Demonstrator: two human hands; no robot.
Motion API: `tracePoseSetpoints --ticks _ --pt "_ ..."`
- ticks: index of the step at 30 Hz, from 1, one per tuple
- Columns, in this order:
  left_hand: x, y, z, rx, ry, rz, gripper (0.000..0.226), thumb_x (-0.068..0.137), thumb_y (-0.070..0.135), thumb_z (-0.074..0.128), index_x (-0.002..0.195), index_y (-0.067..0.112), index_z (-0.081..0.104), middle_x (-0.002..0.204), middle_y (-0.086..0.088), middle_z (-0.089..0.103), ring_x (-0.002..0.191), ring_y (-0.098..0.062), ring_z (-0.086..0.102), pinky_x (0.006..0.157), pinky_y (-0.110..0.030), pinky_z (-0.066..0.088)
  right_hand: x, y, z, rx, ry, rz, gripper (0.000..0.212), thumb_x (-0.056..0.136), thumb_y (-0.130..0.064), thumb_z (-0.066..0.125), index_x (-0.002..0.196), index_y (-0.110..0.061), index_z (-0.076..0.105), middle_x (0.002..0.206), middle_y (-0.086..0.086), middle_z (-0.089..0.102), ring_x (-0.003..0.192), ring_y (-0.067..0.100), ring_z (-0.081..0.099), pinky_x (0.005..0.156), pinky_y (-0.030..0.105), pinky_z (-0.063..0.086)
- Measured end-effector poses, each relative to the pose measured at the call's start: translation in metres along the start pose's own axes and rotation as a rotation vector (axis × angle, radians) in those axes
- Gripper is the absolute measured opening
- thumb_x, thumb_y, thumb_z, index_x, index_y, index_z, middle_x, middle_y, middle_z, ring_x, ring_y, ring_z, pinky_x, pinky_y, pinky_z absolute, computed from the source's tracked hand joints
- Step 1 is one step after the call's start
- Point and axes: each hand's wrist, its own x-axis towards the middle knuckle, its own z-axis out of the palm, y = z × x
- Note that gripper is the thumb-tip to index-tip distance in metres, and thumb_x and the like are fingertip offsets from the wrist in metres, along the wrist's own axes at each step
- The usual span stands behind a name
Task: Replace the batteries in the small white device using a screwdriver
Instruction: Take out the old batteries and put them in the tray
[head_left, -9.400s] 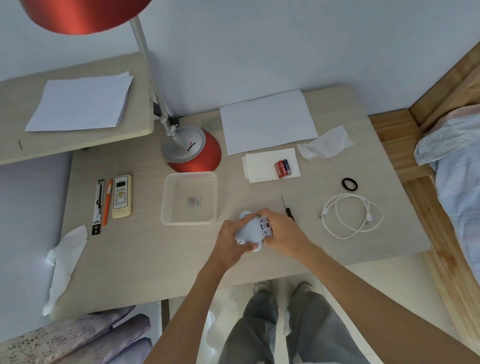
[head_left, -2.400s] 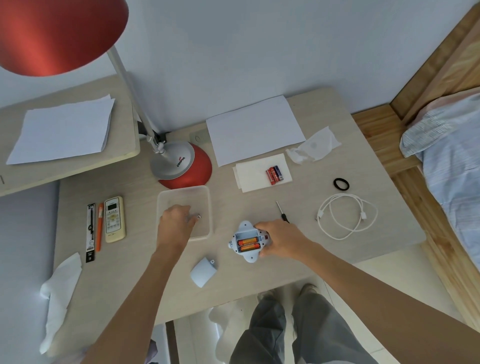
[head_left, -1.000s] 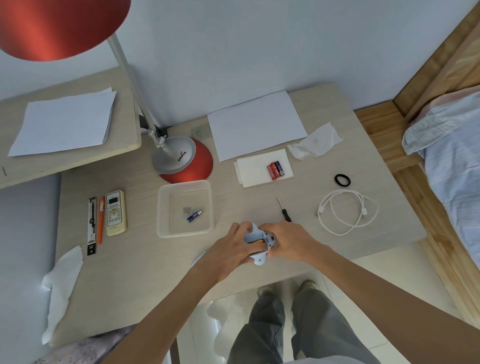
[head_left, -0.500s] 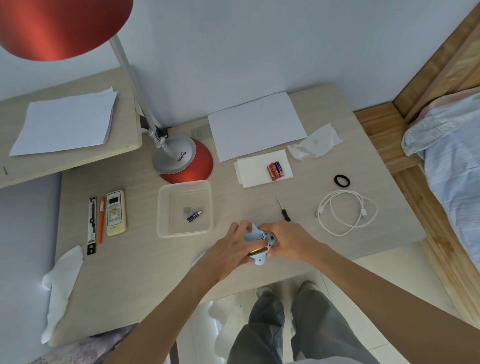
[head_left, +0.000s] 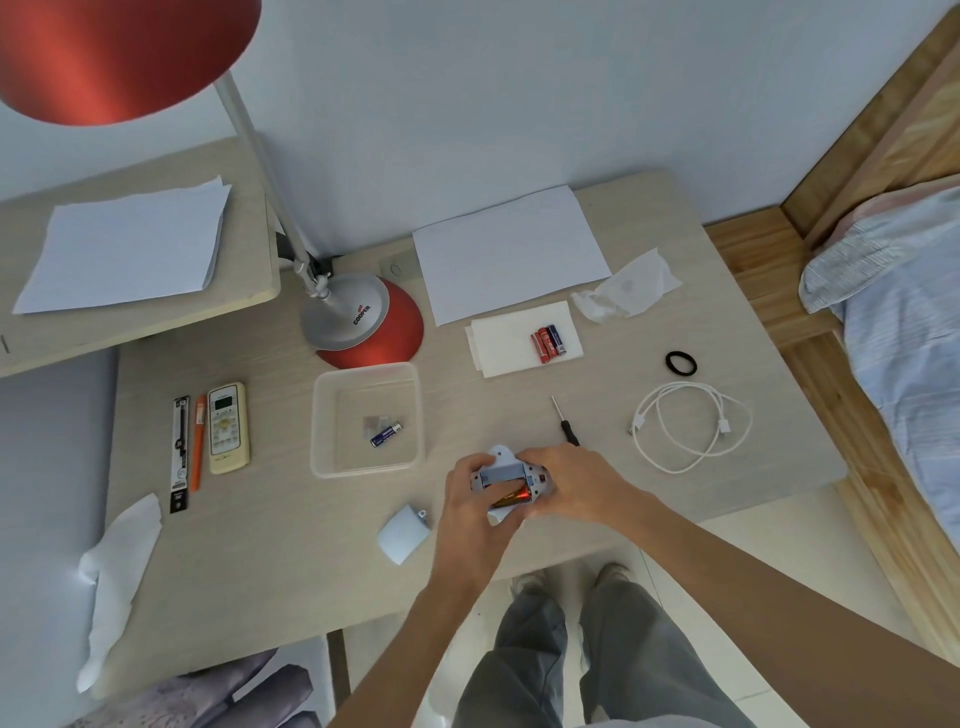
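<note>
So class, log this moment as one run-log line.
stage: old-battery removal | small white device: both hands grip it | clear plastic tray: one battery inside | black-handled screwdriver: idle on desk

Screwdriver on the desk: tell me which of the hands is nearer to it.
Right. The right hand sits just below the screwdriver, holding the white device; the left hand is farther, on the device's other side.

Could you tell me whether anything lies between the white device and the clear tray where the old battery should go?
Nothing visible does. The tabletop between the white device, held in both hands, and the clear tray is bare; the removed cover lies nearer the person, off that path.
</note>
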Motion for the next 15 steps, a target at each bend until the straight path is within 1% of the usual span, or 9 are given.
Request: tracePoseSetpoints --ticks 2,5,8,10,12,15 --pt "0.002 0.003 0.007 -0.046 0.049 -0.052 0.051 0.082 0.036 0.093 0.128 0.023 0.075 0.14 0.014 0.047 0.128 -0.003 0.049 0.109 -0.011 0.046 0.001 0.0 0.001 0.005 0.0 0.009 0.06 0.077 -0.059 0.081 0.129 -0.034 0.063 0.107 -0.008 0.074 0.092 0.015 0.069 0.09 0.037 0.061" --pt "0.006 0.006 0.01 -0.085 0.076 -0.08 0.045 0.078 0.033 0.096 0.119 0.023 0.079 0.137 0.013 0.047 0.125 0.001 0.048 0.106 -0.016 0.051 0.001 0.002 0.003 0.011 0.004 0.017 0.056 0.078 -0.057 0.081 0.126 -0.034 0.064 0.104 -0.008 0.074 0.091 0.015 0.07 0.09 0.037 0.061" --pt "0.005 0.009 0.009 -0.099 0.087 -0.045 0.033 0.078 0.023 0.096 0.108 0.026 0.082 0.137 0.008 0.05 0.126 -0.009 0.052 0.104 -0.022 0.055 0.0 0.001 0.002 0.007 -0.002 0.024 0.052 0.078 -0.056 0.081 0.122 -0.033 0.065 0.101 -0.01 0.074 0.089 0.013 0.069 0.088 0.037 0.061" --pt "0.004 0.012 0.007 -0.12 0.11 -0.047 0.031 0.08 0.02 0.095 0.108 0.025 0.083 0.138 0.005 0.054 0.126 -0.013 0.055 0.104 -0.022 0.056 -0.001 0.001 0.002 0.012 0.001 0.012 0.053 0.078 -0.056 0.081 0.123 -0.033 0.065 0.102 -0.01 0.074 0.09 0.013 0.07 0.087 0.037 0.061" --pt "0.002 0.015 0.002 -0.14 0.156 -0.046 0.028 0.082 0.024 0.092 0.109 0.023 0.083 0.136 0.003 0.062 0.123 -0.014 0.06 0.102 -0.023 0.058 -0.001 0.001 0.002 0.01 -0.003 0.005 0.054 0.078 -0.057 0.08 0.124 -0.034 0.064 0.103 -0.01 0.074 0.09 0.014 0.07 0.087 0.036 0.061" --pt "-0.002 0.025 -0.012 -0.227 0.197 -0.081 0.021 0.085 0.021 0.089 0.106 0.018 0.084 0.12 0.005 0.075 0.109 -0.012 0.069 0.094 -0.03 0.061 -0.001 0.002 0.002 0.009 -0.006 0.013 0.053 0.074 -0.054 0.08 0.121 -0.035 0.063 0.099 -0.011 0.073 0.087 0.013 0.069 0.085 0.039 0.062"
